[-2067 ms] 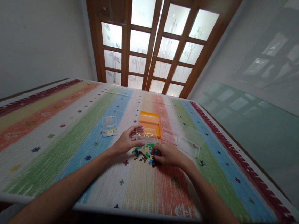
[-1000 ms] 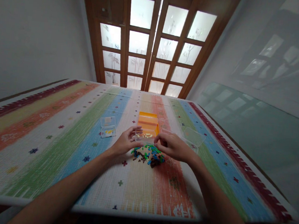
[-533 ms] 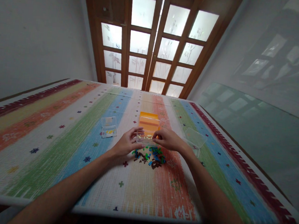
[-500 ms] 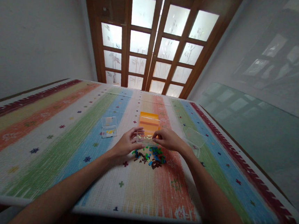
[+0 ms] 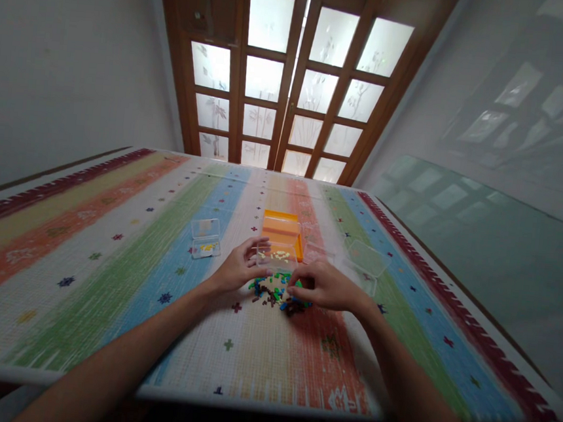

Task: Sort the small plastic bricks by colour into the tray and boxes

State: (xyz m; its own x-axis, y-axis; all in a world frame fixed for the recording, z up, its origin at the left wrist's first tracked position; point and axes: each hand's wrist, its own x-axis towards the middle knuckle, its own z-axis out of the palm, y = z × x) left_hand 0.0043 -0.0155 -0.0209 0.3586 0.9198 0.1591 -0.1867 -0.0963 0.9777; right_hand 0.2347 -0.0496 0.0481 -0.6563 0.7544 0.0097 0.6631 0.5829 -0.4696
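A clear plastic box (image 5: 286, 265) holds several small pale yellow pieces (image 5: 280, 255). My left hand (image 5: 240, 264) grips its left side, fingers behind and thumb along the front. Just in front of the box lies a loose pile of small building bricks (image 5: 269, 292) in green, blue and brown. Over the right part of this pile is my right hand (image 5: 321, 285), its thumb and forefinger pinched together low among the bricks. Whatever those fingertips hold is too small to make out.
Behind the clear box stands an orange tray (image 5: 281, 216). To the left, an open small clear case (image 5: 205, 249) contains yellow pieces. Another open clear case (image 5: 368, 261) lies on the right. A striped cloth (image 5: 154, 318) covers the table.
My right hand has moved from inside the clear box toward me, down to the brick pile. My left hand stays at the box.
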